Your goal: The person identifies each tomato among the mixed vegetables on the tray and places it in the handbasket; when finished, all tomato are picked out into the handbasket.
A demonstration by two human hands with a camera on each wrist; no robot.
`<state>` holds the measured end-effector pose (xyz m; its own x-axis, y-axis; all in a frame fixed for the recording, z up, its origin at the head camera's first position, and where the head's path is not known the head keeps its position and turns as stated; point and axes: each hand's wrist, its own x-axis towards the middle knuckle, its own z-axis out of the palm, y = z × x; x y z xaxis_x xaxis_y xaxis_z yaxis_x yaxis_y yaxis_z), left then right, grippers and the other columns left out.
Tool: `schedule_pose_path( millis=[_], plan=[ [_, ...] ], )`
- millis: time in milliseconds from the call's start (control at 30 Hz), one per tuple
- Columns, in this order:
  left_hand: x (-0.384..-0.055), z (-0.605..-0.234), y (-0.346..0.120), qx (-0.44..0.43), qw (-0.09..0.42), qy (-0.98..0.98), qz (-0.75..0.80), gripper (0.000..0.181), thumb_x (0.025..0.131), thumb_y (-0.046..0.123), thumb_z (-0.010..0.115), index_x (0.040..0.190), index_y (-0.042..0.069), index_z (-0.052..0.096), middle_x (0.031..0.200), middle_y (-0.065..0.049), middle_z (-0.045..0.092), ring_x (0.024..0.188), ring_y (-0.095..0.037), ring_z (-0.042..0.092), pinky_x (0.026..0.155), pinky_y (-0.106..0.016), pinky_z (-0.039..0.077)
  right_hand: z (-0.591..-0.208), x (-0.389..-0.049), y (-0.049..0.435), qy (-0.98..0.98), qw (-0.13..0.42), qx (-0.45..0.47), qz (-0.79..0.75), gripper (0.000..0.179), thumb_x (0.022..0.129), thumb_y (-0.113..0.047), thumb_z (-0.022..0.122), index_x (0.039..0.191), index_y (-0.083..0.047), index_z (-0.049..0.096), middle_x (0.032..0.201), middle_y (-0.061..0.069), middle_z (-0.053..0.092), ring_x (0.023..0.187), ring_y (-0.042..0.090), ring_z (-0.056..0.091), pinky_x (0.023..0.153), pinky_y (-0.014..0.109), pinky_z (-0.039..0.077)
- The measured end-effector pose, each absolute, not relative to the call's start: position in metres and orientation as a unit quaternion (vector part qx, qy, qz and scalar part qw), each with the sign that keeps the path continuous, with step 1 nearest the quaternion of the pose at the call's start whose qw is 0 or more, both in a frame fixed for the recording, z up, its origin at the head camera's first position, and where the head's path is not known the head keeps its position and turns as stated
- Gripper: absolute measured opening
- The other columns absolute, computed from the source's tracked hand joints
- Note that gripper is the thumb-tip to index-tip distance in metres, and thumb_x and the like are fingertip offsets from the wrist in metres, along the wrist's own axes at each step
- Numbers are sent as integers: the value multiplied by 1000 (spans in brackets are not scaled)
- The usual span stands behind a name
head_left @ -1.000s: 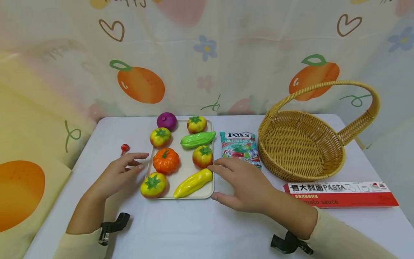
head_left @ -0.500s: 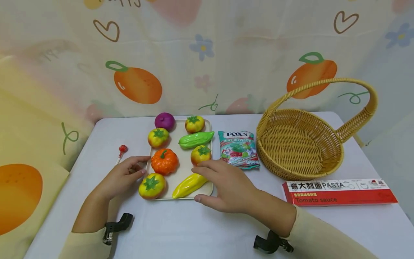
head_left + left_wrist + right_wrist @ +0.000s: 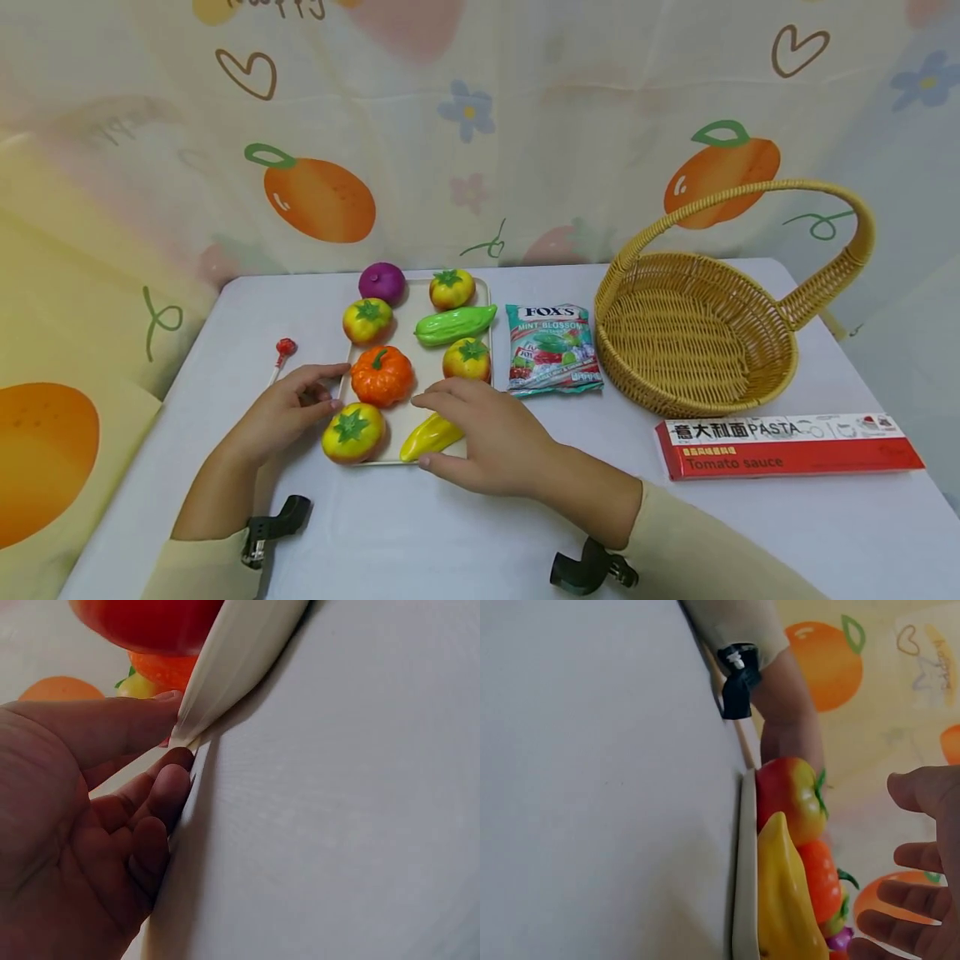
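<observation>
A cream tray [image 3: 416, 358] bears toy produce: an orange pumpkin [image 3: 382, 375], a long yellow vegetable or fruit [image 3: 427, 437], a long green one [image 3: 454, 325], a purple onion-like one [image 3: 382, 283] and several red-yellow tomato-like ones [image 3: 354, 432]. At the tray's left edge is my left hand [image 3: 281, 417]; in the left wrist view its thumb tip [image 3: 171, 697] touches the tray wall, the other fingers loosely bent. My right hand [image 3: 498, 437] hovers over the yellow piece with spread fingers, partly covering it in the head view. The right wrist view shows nothing between those fingers [image 3: 915, 855].
A wicker basket [image 3: 690, 400] with a tall handle stands at the right. Between it and the tray lies a FOX'S candy bag [image 3: 553, 350]. A pasta box [image 3: 791, 458] lies in front of the basket. Left of the tray is a red lollipop [image 3: 286, 346].
My right hand has moved left, from the tray's right edge to above the yellow piece. My left hand has come slightly right, up against the tray. The tray's contents keep their places.
</observation>
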<state>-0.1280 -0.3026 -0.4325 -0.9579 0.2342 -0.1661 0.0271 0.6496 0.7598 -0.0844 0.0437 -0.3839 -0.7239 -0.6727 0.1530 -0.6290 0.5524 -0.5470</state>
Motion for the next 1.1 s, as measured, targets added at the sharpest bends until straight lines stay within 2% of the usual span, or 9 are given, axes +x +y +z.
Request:
schedule_pose_path(
  millis=[433,633,1100],
  plan=[
    [-129,-439,-308,56,129,895,424,56,99,20,79,152,16,61,108,-13,60,101,-31,53,78,-24,54,-387,-88,8,857,81,-366,-353,58,98,-44,76,149,-20,61,147,-4,58,139,15,52,114,38,45],
    [-128,-439,-305,45,129,895,426,57,99,20,79,153,16,60,108,-13,60,100,-31,53,76,-25,54,-395,-93,-2,854,79,-374,-353,58,97,-43,78,148,-20,62,146,-5,58,140,13,51,116,35,43],
    [-127,-441,-306,54,120,897,422,56,100,21,78,153,16,60,108,-13,61,100,-30,53,76,-24,54,-407,-94,-19,868,65,-349,-347,58,95,-44,83,145,-22,64,136,-4,59,126,12,55,106,26,48]
  ],
)
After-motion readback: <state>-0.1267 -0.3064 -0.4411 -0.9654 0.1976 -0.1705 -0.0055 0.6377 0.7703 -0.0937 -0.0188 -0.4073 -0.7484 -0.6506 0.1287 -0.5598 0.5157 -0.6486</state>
